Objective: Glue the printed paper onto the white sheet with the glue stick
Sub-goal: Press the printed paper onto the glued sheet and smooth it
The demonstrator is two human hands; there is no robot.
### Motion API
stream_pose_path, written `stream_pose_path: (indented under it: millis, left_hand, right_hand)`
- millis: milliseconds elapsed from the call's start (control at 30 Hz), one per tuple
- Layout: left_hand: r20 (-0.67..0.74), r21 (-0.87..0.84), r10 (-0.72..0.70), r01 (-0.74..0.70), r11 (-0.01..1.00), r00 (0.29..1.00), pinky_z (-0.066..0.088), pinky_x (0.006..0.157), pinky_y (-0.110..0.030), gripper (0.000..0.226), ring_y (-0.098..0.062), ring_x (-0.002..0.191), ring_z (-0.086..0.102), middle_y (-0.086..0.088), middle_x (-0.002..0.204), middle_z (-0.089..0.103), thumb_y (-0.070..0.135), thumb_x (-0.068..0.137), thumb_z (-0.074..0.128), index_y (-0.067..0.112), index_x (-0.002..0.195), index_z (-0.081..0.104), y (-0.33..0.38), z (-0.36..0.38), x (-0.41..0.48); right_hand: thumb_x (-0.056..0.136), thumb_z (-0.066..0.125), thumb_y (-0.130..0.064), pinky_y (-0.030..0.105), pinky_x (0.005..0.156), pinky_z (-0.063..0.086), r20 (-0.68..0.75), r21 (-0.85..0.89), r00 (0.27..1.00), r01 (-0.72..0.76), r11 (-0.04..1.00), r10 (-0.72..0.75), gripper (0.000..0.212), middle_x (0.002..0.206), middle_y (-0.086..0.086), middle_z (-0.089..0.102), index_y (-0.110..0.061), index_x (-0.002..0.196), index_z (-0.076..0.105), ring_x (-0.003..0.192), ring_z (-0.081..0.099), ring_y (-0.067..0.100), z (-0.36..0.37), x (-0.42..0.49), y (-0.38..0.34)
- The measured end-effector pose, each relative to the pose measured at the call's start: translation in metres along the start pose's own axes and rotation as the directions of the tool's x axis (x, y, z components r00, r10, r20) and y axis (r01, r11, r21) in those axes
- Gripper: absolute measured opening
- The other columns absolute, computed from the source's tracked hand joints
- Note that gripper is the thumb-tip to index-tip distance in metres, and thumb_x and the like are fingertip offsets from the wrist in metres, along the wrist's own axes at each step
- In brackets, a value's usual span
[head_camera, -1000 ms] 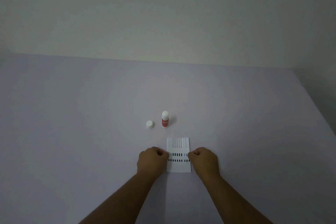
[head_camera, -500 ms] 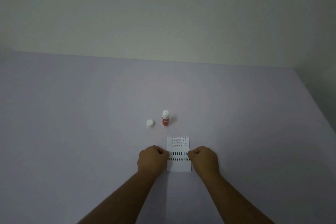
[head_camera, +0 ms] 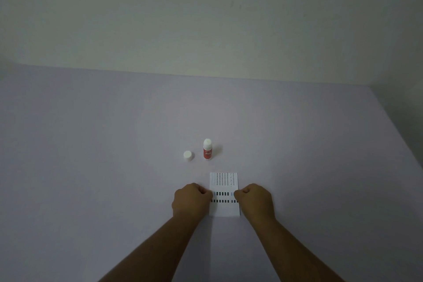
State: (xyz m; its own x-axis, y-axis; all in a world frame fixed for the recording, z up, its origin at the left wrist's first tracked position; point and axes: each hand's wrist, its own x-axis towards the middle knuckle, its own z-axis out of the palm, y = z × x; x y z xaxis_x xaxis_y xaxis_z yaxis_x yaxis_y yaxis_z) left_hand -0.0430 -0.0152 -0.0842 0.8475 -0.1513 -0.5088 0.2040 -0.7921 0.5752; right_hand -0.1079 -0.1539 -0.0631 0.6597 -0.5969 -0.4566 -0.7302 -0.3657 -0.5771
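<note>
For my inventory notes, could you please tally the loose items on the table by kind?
Glue stick, uncapped and upright: 1
Loose white cap: 1
Printed paper: 1
Total: 3

You look down on a wide, plain table (head_camera: 91, 167) with a pale lilac top, which fills the lower part of your view. Behind its far edge stands a bare, off-white wall (head_camera: 206, 18), and at the right side a second wall (head_camera: 402, 75) meets it in a corner. The light is dim and soft, a little brighter near the middle.
</note>
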Motion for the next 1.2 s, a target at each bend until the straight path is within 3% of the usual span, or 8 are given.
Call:
stream_pose_path:
  millis: [167, 333, 433, 500, 600, 700, 900, 1200]
  left_hand:
    - [-0.007, 0.026, -0.007, 0.007, 1.0, 1.0, 0.059, 0.07, -0.033, 0.016, -0.014, 0.072, 0.064, 0.004, 0.084, 0.071, 0.036, 0.082, 0.059, 0.025, 0.072, 0.061, 0.0, 0.002, 0.001]
    - [-0.03, 0.038, -0.008, 0.009, 0.999, 1.0, 0.055, 0.062, -0.025, 0.017, -0.011, 0.069, 0.062, 0.005, 0.085, 0.072, 0.038, 0.082, 0.06, 0.026, 0.069, 0.058, -0.001, 0.004, 0.001]
    - [-0.042, 0.041, 0.015, -0.014, 0.999, 0.999, 0.057, 0.069, -0.032, 0.017, -0.014, 0.077, 0.061, 0.004, 0.085, 0.069, 0.036, 0.081, 0.059, 0.026, 0.068, 0.053, 0.0, 0.004, 0.001]
    - [-0.11, 0.113, 0.111, -0.098, 0.989, 0.988, 0.056, 0.073, -0.034, 0.01, -0.014, 0.082, 0.056, 0.003, 0.09, 0.063, 0.033, 0.082, 0.057, 0.025, 0.077, 0.052, -0.001, 0.005, 0.0]
    - [-0.151, 0.279, 0.346, -0.296, 0.914, 0.926, 0.052, 0.077, -0.028, 0.023, -0.014, 0.097, 0.047, 0.007, 0.117, 0.056, 0.032, 0.086, 0.053, 0.035, 0.11, 0.05, -0.008, 0.009, 0.0]
    - [-0.071, 0.411, 0.453, -0.388, 0.825, 0.888, 0.049, 0.084, -0.033, 0.036, -0.018, 0.112, 0.044, 0.013, 0.138, 0.047, 0.032, 0.091, 0.046, 0.04, 0.126, 0.047, -0.013, 0.012, 0.001]
    - [0.084, 0.576, 0.541, -0.483, 0.659, 0.837, 0.041, 0.089, -0.037, 0.05, -0.019, 0.118, 0.04, 0.013, 0.149, 0.036, 0.048, 0.092, 0.028, 0.036, 0.141, 0.027, -0.03, 0.004, 0.0]
    - [0.117, 0.636, 0.521, -0.466, 0.614, 0.846, 0.037, 0.096, -0.039, 0.053, -0.022, 0.126, 0.037, 0.013, 0.152, 0.031, 0.051, 0.092, 0.025, 0.035, 0.142, 0.026, -0.064, -0.033, -0.004]
  right_hand:
    - [0.079, 0.057, -0.019, 0.016, 0.035, 0.032, 0.001, -0.043, 1.0, -0.006, 0.999, 0.006, 0.038, 0.074, 0.006, 0.073, -0.018, 0.044, 0.045, 0.047, 0.058, 0.01, 0.004, 0.002, 0.001]
    - [0.079, 0.058, -0.021, 0.019, 0.038, 0.038, -0.005, -0.062, 1.0, -0.014, 0.998, 0.014, 0.024, 0.082, 0.007, 0.075, -0.013, 0.056, 0.055, 0.053, 0.062, 0.015, 0.007, 0.003, 0.001]
    - [0.078, 0.06, -0.019, 0.02, 0.039, 0.037, -0.027, -0.038, 0.999, -0.034, 0.999, 0.033, 0.018, 0.085, 0.009, 0.073, -0.012, 0.063, 0.051, 0.058, 0.061, 0.017, 0.007, 0.004, 0.0]
    - [0.078, 0.06, -0.015, 0.018, 0.039, 0.035, -0.056, 0.011, 0.998, -0.023, 1.0, 0.023, 0.015, 0.09, 0.01, 0.07, -0.013, 0.071, 0.047, 0.065, 0.061, 0.019, 0.008, 0.005, 0.001]
    - [0.084, 0.057, -0.01, 0.014, 0.045, 0.045, -0.066, 0.029, 0.994, 0.092, 0.995, -0.09, 0.008, 0.101, 0.009, 0.066, -0.018, 0.085, 0.055, 0.072, 0.061, 0.017, 0.01, 0.002, 0.005]
    - [0.087, 0.055, -0.009, 0.027, 0.073, 0.058, -0.1, -0.013, 0.971, 0.217, 0.976, -0.217, 0.022, 0.109, 0.007, 0.063, -0.015, 0.105, 0.066, 0.087, 0.062, 0.018, 0.014, -0.001, 0.011]
    - [0.091, 0.051, -0.027, 0.027, 0.087, 0.05, -0.057, -0.233, 0.905, 0.398, 0.887, -0.421, 0.034, 0.113, 0.005, 0.062, -0.013, 0.121, 0.06, 0.104, 0.052, 0.019, 0.021, -0.008, 0.024]
    - [0.093, 0.045, -0.033, 0.025, 0.09, 0.046, 0.004, -0.303, 0.848, 0.506, 0.808, -0.53, 0.037, 0.121, -0.001, 0.059, -0.016, 0.125, 0.056, 0.111, 0.044, 0.016, 0.051, -0.019, 0.005]
